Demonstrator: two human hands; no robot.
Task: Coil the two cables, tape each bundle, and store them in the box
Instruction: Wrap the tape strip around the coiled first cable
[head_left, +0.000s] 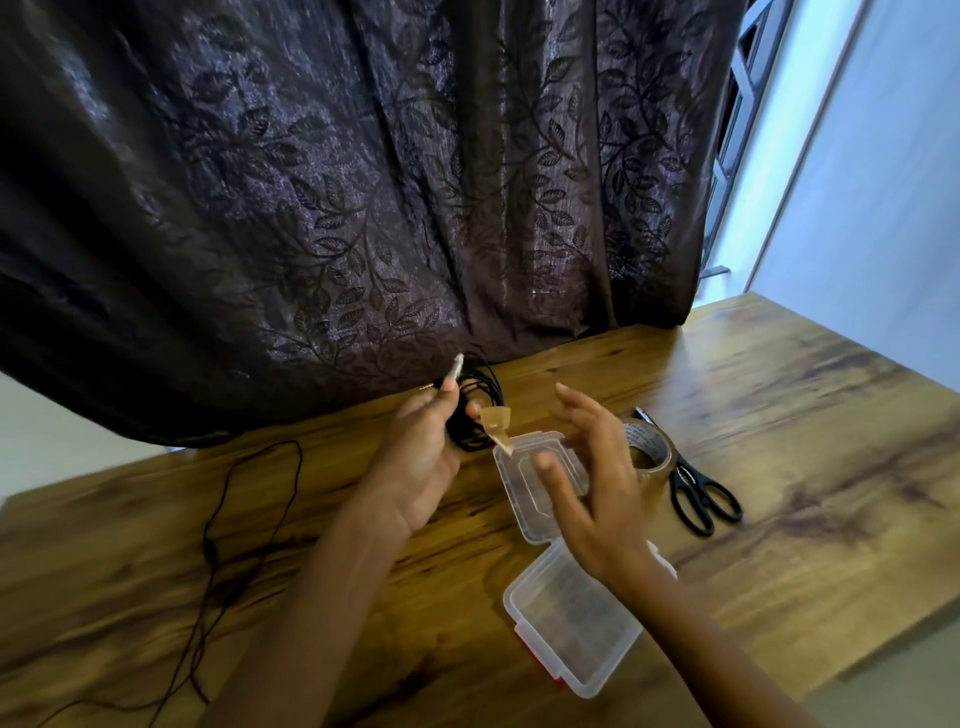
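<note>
Clear box (574, 631) lies open on table (779, 441)

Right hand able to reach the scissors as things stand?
Probably yes. The right hand is open and empty, and the scissors lie uncovered on the table to its right; only the tape roll sits between them, easy to pass over.

Clear glossy plastic box (571, 629); wood-grain table (779, 415); sheened cloth curtain (363, 182).

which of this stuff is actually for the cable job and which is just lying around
For the job: coiled cable in the left hand, tape strip, loose cable, open clear box, tape roll, scissors (likely for the tape).
Just there: curtain, window frame.
</note>
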